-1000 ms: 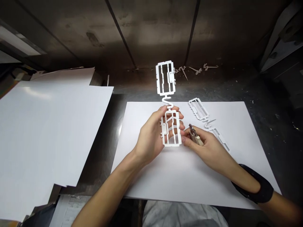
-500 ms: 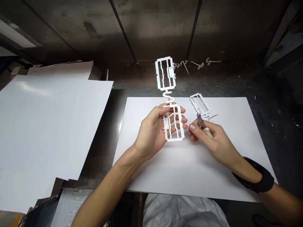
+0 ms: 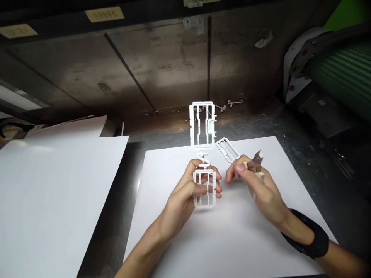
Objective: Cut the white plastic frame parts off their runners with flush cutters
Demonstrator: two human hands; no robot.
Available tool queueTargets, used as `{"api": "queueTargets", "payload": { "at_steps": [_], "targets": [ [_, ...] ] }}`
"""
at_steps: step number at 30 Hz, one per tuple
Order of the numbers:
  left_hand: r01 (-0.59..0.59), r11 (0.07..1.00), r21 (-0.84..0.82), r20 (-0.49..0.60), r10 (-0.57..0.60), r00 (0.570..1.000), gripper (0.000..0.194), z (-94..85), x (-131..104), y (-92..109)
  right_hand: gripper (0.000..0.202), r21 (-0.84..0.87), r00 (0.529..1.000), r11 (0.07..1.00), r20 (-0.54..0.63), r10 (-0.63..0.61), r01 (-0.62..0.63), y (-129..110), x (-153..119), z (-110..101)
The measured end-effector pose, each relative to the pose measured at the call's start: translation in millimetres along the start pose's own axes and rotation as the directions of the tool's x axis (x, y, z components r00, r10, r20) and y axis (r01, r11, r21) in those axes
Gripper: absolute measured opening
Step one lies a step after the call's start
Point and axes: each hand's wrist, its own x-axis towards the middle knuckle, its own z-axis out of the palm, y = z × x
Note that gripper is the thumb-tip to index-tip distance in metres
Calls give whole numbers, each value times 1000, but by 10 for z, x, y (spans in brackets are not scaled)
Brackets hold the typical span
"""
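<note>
Two white plastic frames joined by a wavy runner [image 3: 203, 159] stand upright above the paper. My left hand [image 3: 185, 197] is closed round the lower frame [image 3: 215, 189], its thumb across the bars. Above it rises the upper frame [image 3: 191, 127], with small pegs on its right side. My right hand [image 3: 261, 189] grips nippers [image 3: 255, 164] with pale handles, their jaws pointing up and to the right, apart from the frames. Behind that hand, a third white frame [image 3: 228, 150] lies at the paper's far edge, partly covered by the fingers.
A large white sheet [image 3: 232, 239] covers the metal bench [image 3: 162, 135] under my hands. At left is a stack of white sheets [image 3: 58, 185]. Cut runner scraps [image 3: 232, 103] lie by the metal back wall [image 3: 174, 69]. A green ribbed machine part [image 3: 344, 73] stands at right.
The view has tilted up and turned right, bringing the green machine part in. My left thumb has slid lower on the lower frame. The nippers now point up and right.
</note>
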Motion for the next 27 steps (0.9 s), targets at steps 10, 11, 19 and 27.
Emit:
{"api": "queueTargets", "payload": {
  "at_steps": [10, 11, 19, 27],
  "targets": [
    [64, 993, 100, 2, -65, 998, 19, -11, 51, -50, 31, -47, 995, 997, 82, 59, -55, -82, -41, 63],
    [66, 988, 142, -12, -65, 998, 16, -18, 54, -46, 27, -78, 993, 995, 99, 69, -61, -98, -36, 55],
    [-86, 848, 523, -9, 107, 994, 19, -59, -8, 120, 14, -437, 976, 895, 138, 167, -92, -185, -22, -14],
    [-76, 758, 648, -40, 133, 990, 27, -71, -64, 251, 42, -555, 976, 821, 68, 208, -136, -192, -30, -80]
  ]
}}
